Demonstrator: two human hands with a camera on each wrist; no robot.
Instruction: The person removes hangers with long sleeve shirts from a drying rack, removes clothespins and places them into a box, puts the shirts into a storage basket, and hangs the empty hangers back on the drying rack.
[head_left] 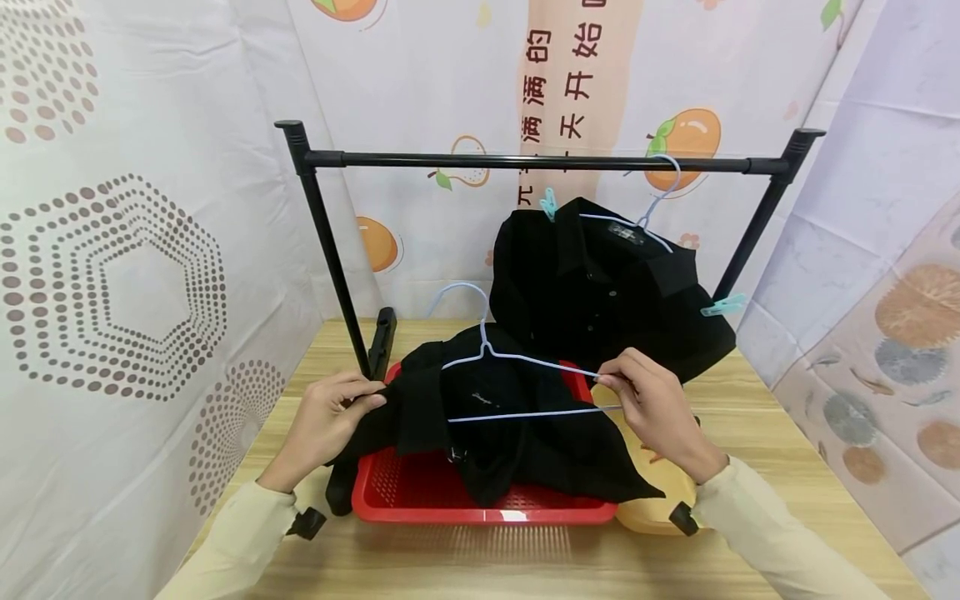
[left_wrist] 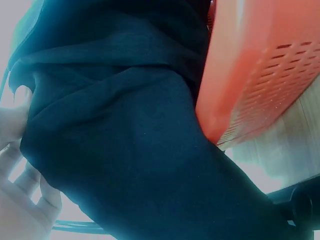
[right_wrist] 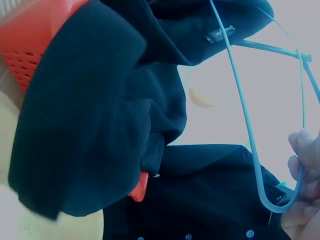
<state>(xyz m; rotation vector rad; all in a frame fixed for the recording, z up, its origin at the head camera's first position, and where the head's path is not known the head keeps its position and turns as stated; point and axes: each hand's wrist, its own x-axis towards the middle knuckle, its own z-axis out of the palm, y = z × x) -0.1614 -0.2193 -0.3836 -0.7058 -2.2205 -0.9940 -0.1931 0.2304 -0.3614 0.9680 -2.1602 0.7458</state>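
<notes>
A black shirt (head_left: 517, 450) lies bunched over a red basket (head_left: 480, 514). One side of a pale blue wire hanger (head_left: 525, 359) runs into its collar, while the other end sticks out toward the right. My right hand (head_left: 652, 408) grips that free end, which the right wrist view shows as a bare bent wire loop (right_wrist: 267, 202). At the left, my left hand (head_left: 330, 421) pinches the shirt's shoulder cloth between thumb and fingers. Dark fabric (left_wrist: 120, 140) fills most of the left wrist view. The hanger's tip inside the shirt is hidden.
Behind stands a black rack (head_left: 540, 162). From its bar hangs another black shirt (head_left: 600, 292) on a blue hanger (head_left: 660, 196), with a teal clothespin (head_left: 723, 305) and another clothespin (head_left: 550, 204) on it. A yellow basket (head_left: 660, 500) sits right of the red one on the wooden table (head_left: 787, 483).
</notes>
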